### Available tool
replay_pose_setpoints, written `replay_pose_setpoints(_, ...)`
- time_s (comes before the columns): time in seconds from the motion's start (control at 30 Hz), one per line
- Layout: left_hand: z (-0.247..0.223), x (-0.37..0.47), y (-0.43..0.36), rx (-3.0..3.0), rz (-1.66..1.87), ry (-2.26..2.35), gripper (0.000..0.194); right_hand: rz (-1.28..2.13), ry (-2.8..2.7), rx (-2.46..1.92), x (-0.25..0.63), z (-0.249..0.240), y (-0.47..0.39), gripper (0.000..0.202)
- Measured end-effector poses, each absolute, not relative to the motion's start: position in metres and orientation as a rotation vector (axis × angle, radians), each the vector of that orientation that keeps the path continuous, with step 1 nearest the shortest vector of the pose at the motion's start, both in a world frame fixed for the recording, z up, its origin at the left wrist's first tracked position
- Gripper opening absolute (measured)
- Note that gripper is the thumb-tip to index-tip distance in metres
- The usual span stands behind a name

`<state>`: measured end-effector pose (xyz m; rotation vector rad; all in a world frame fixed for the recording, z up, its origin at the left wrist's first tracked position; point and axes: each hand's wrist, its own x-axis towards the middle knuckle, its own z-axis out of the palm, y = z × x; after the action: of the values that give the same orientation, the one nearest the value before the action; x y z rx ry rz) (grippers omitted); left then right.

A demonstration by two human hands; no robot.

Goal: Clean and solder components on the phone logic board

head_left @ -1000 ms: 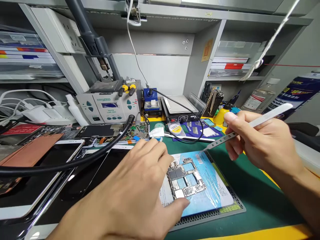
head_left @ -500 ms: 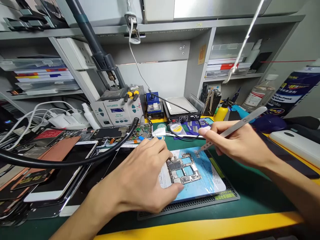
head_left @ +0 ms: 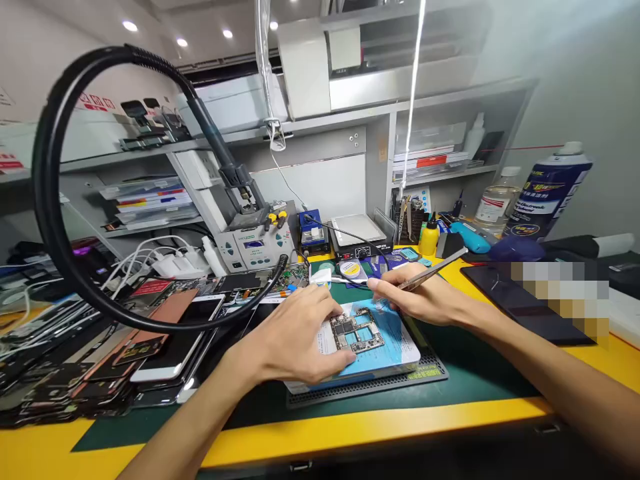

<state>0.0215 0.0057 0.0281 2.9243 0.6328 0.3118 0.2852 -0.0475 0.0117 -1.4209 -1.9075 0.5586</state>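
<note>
My left hand point(head_left: 295, 333) spans the left side of a bare phone circuit board point(head_left: 356, 333), forefinger at its upper corner and thumb by its lower corner. The board lies flat on a blue and white printed box point(head_left: 400, 343), which rests on a grey perforated mat point(head_left: 430, 373). Closed in a pen-like grip, my right hand point(head_left: 417, 293) holds metal tweezers point(head_left: 440, 265). Their tips point down near the box's upper edge, beyond the board, and are hard to make out behind my fingers.
A stack of phone parts point(head_left: 125, 353) crowds the left, under the black hose point(head_left: 43, 193) of a hot air station point(head_left: 255, 247). Behind the box stands a hot plate point(head_left: 355, 233). To the right are a yellow bottle point(head_left: 429, 239), a blue spray can point(head_left: 547, 193) and a dark panel point(head_left: 520, 300).
The view has tilted up and pulled back, bringing the whole hose loop into sight. My right hand sits closer to the board, with the tweezers tilted lower. The left hand keeps its place.
</note>
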Motion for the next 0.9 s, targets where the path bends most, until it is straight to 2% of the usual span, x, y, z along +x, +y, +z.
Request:
replay_pose_setpoints(0.27,0.031,0.023,0.001,2.999,0.281,0.575,0.038,0.968,-1.556,-1.323,0.282,0.018,-0.051,0.057)
replay_pose_setpoints(0.57,0.024,0.02,0.007,2.998,0.319,0.476,0.041,1.455,-1.427,-1.113,0.269,0.019,-0.059,0.036)
replay_pose_setpoints(0.9,0.008,0.018,0.009,2.854,0.53,0.425,0.039,1.184,-1.503,-1.451,0.239,0.013,-0.076,0.041)
